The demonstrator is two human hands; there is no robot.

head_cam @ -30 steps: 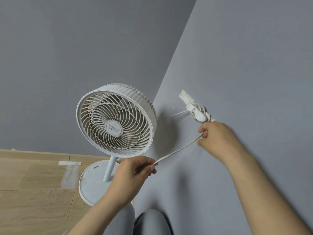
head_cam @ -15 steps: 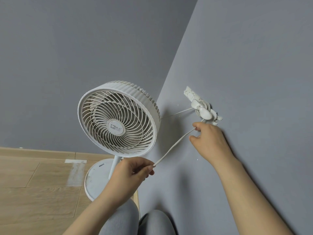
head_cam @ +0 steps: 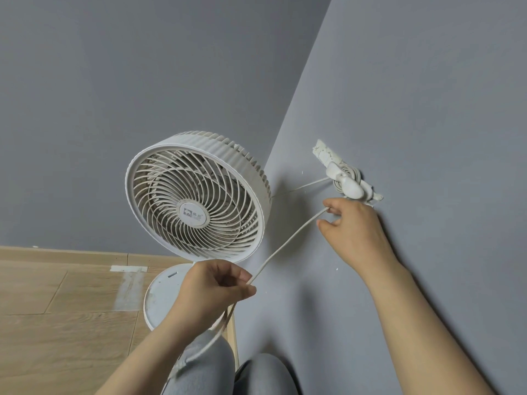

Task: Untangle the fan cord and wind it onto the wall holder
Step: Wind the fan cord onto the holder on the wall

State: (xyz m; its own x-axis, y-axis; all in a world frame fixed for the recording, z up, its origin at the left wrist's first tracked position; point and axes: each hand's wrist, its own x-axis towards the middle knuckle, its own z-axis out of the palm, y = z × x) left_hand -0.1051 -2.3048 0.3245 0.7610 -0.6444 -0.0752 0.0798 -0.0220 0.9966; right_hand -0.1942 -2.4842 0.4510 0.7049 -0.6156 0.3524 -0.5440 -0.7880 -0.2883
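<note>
Wood floor [head_cam: 57,323] at left, meeting grey walls [head_cam: 142,81] in a corner. Fan [head_cam: 196,201] stands on its round base near that corner. Left hand [head_cam: 211,286] pinches the cord [head_cam: 285,243]; slack loops below it. Right hand [head_cam: 350,226] pinches the cord just under the wall holder [head_cam: 348,183], several turns wound on. Bare wall to the right.

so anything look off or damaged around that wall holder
Yes: the wall holder sits tilted on the grey wall, with ragged white material showing at both its ends, like torn adhesive or plaster. The cord itself looks intact.
</note>
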